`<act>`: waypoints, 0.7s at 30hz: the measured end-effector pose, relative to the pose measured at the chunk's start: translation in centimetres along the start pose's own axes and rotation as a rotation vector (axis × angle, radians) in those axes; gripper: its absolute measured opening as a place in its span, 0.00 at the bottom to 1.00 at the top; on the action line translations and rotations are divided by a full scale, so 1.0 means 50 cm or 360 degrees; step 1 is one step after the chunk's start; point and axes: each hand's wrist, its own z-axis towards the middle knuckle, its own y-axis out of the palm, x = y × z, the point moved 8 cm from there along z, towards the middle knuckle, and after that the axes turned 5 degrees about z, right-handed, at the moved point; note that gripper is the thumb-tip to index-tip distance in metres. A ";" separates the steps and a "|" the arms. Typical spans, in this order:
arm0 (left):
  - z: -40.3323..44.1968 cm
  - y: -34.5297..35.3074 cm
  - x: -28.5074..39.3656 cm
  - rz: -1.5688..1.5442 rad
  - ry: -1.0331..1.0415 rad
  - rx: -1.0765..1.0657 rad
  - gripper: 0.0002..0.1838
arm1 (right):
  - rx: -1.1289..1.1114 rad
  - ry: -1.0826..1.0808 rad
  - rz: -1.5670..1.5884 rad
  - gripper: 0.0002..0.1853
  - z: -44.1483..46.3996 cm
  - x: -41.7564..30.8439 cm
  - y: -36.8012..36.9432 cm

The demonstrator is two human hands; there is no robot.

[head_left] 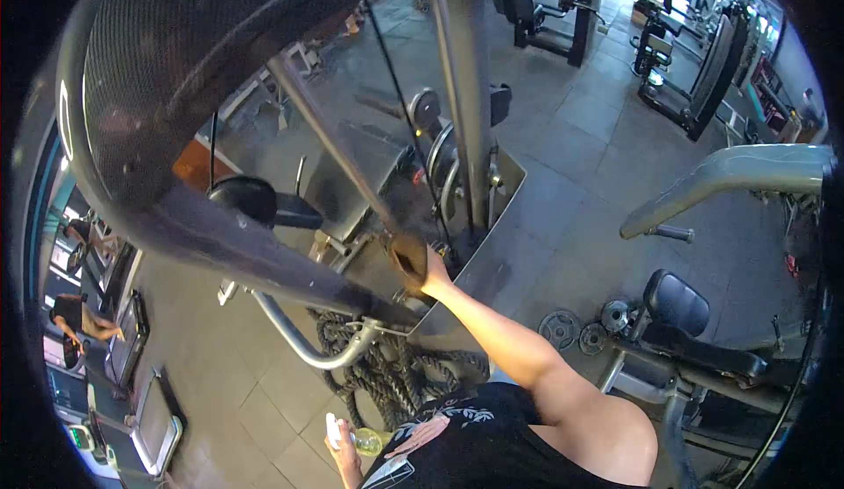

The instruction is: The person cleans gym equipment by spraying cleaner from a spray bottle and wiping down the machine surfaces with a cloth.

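Machine frame [132, 93]: nearest, upper left
Spray bottle [367, 441]: in curled left hand [346, 457]
Brown cloth [408, 255]: at right hand [434, 273], whose grip I cannot tell

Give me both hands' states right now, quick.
Left hand: closed, holding a spray bottle.
Right hand: at a brown cloth; open or closed cannot be told.

Toward seven o'clock the bottle [368, 442] is showing smooth, clear plastic and the rope [374, 368] is looking rough; at centre the cloth [407, 259] is appearing matt; at three the tube [738, 177] is gleaming, smooth metal.
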 end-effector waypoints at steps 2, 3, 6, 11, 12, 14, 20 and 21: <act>0.001 0.033 0.023 -0.0058 0.0042 -0.0108 0.19 | 0.0182 0.0173 0.0048 0.18 -0.056 -0.071 -0.020; 0.003 0.036 0.016 -0.0091 0.0011 -0.0036 0.17 | 0.0316 0.0083 0.0493 0.18 -0.094 -0.139 -0.017; 0.005 0.062 0.027 -0.0161 0.0047 0.0043 0.15 | 0.0567 -0.0269 0.1284 0.20 -0.150 -0.360 0.001; -0.011 0.101 0.052 -0.0081 0.0068 0.0102 0.16 | 0.0044 -0.1008 -0.1375 0.19 0.020 -0.605 0.133; -0.028 0.114 0.073 -0.0079 0.0070 0.0105 0.16 | 0.0089 -0.0600 -0.2294 0.19 0.117 -0.597 0.144; -0.047 0.127 0.080 -0.0044 0.0081 0.0104 0.15 | 0.0052 -0.1264 -0.2186 0.18 0.216 -0.667 0.258; -0.104 0.125 0.078 -0.0007 0.0057 0.0394 0.16 | -0.0071 -0.2537 -0.1397 0.21 0.230 -0.890 0.425; -0.108 0.118 0.057 0.0004 0.0001 0.0445 0.18 | -0.0108 -0.2600 -0.1464 0.20 0.202 -0.860 0.405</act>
